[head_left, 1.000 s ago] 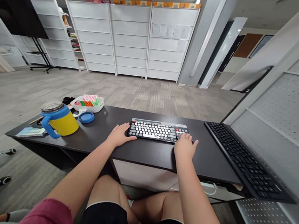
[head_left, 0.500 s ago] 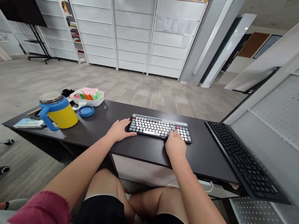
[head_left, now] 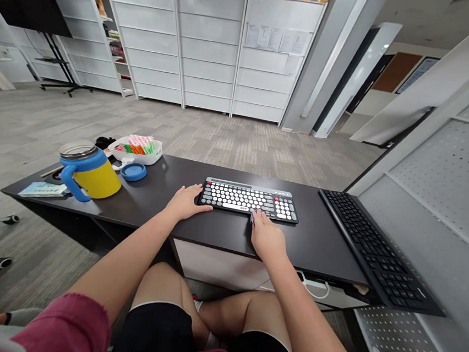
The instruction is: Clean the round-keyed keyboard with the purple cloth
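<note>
A black keyboard (head_left: 249,197) with round white and grey keys and a few red ones lies flat on the dark desk. My left hand (head_left: 186,202) grips its left front corner, fingers along the left edge and thumb by the front edge. My right hand (head_left: 266,231) rests at the front edge, right of the long space bar. Pressed under its fingertips is a small greyish cloth (head_left: 252,217), mostly hidden by the hand.
Leftward on the desk (head_left: 221,231) stand a yellow-and-blue mug (head_left: 97,176), a blue lid (head_left: 133,172), a white basket (head_left: 153,157) with colourful packets, and a light-blue packet (head_left: 44,190). A larger black keyboard (head_left: 368,247) lies along the right side by a perforated panel (head_left: 464,159).
My right hand has slid left and toward me, from the lower keys to the front edge, and the cloth now shows beside its fingers. My left hand stays at the corner.
</note>
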A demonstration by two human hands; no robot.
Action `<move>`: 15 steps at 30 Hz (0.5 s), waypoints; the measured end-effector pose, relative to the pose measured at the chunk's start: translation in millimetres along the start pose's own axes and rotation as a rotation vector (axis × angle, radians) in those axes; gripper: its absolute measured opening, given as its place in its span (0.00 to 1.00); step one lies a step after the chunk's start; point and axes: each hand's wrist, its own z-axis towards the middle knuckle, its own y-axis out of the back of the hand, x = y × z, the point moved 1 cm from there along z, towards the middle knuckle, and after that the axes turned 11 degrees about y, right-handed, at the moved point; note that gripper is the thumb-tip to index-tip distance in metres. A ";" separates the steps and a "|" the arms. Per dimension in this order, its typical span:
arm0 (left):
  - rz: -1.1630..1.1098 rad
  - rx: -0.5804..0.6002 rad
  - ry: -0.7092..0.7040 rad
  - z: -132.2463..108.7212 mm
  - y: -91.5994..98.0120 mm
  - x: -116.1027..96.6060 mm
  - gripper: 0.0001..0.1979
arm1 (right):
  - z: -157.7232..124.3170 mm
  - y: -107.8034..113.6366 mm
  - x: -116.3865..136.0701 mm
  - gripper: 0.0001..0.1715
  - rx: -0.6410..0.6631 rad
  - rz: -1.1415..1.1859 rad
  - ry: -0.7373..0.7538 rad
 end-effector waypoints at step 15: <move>-0.005 -0.010 -0.015 1.1 -2.6 1.6 0.54 | -132.4 -19.8 8.3 0.33 -0.268 0.526 0.060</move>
